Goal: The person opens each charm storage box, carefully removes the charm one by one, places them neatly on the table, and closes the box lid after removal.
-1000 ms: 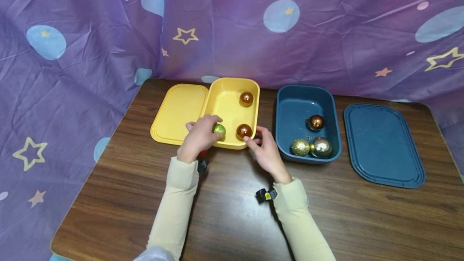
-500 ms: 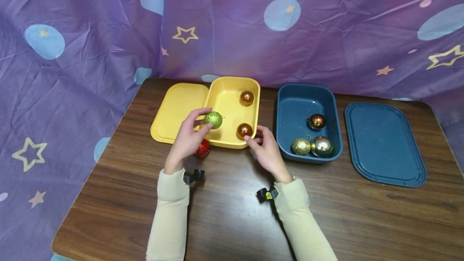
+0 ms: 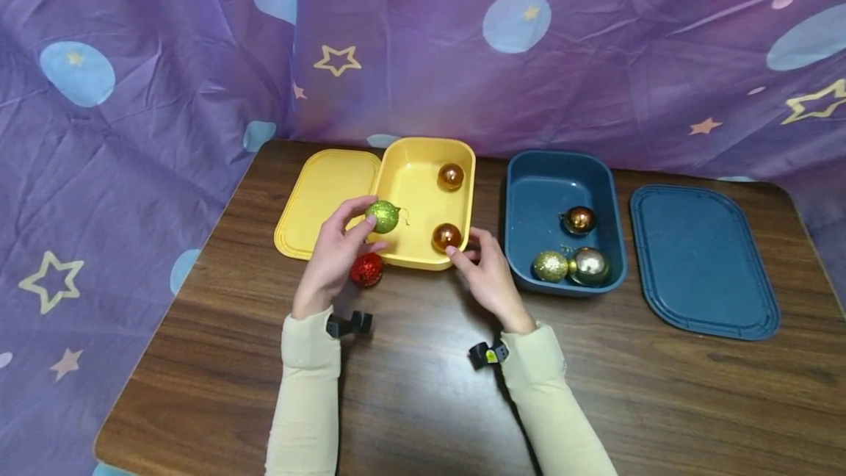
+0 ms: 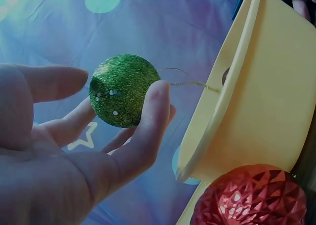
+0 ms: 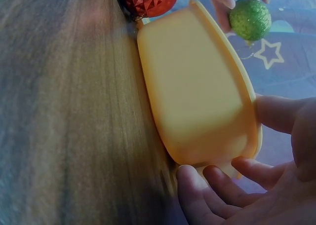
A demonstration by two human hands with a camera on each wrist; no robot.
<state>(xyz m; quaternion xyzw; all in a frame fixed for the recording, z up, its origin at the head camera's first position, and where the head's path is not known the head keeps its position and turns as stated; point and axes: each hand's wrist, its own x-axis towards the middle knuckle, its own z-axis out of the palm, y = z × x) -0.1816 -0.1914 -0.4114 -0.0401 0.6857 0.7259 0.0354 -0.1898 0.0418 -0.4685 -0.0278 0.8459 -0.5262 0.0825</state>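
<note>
A green glitter Christmas ball (image 3: 382,217) with a thin gold loop is pinched in my left hand (image 3: 338,252), raised over the left rim of the yellow box (image 3: 413,200). In the left wrist view, thumb and fingers bear on the sides of the green ball (image 4: 123,89). My right hand (image 3: 487,274) grips the box's near right corner. In the right wrist view its thumb lies on the rim of the box (image 5: 197,87), fingers around the outer wall. Two shiny orange balls (image 3: 451,176) lie inside. A red faceted ball (image 3: 366,269) sits outside, by the near left corner.
Left of the yellow box lies its yellow lid (image 3: 324,200). To the right stands a blue box (image 3: 538,200) holding a brown ball (image 3: 579,220), a gold glitter ball (image 3: 550,266) and a silvery ball (image 3: 589,266). A blue lid (image 3: 703,259) lies farther right.
My left hand has lifted the green ball up out of the yellow box and drawn it slightly left, uncovering the red ball. The right hand has stayed at the box corner.
</note>
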